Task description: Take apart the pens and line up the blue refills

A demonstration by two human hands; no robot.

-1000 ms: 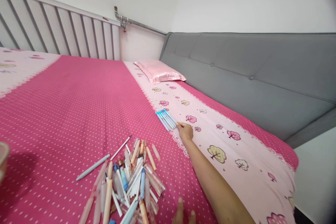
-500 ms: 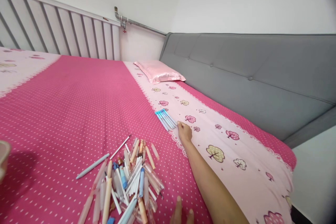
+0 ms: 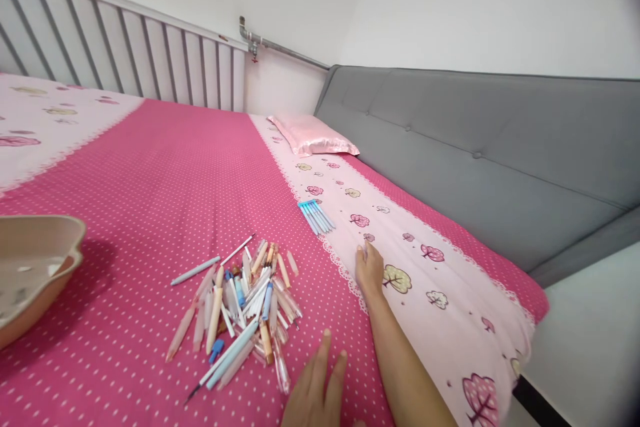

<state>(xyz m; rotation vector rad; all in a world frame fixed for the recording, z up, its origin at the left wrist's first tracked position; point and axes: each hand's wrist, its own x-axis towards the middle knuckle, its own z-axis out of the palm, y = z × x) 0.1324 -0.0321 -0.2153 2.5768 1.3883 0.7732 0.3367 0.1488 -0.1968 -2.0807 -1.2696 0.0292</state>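
A row of blue pens lies side by side on the pink strip of the bedsheet. My right hand hovers a short way below them, empty, its fingers loosely apart. A heap of several pens in white, peach and blue sits on the dotted sheet. My left hand rests flat at the lower edge, fingers stretched out, just right of the heap and holding nothing.
A beige tray stands at the left edge. A pink pillow lies at the far end beside the grey padded headboard. A slatted rail runs along the far side. The bed's edge drops off at lower right.
My right hand has let go of the blue pens and drawn back toward me. My left hand has come further into view. The camera shifted, bringing the beige tray into sight.
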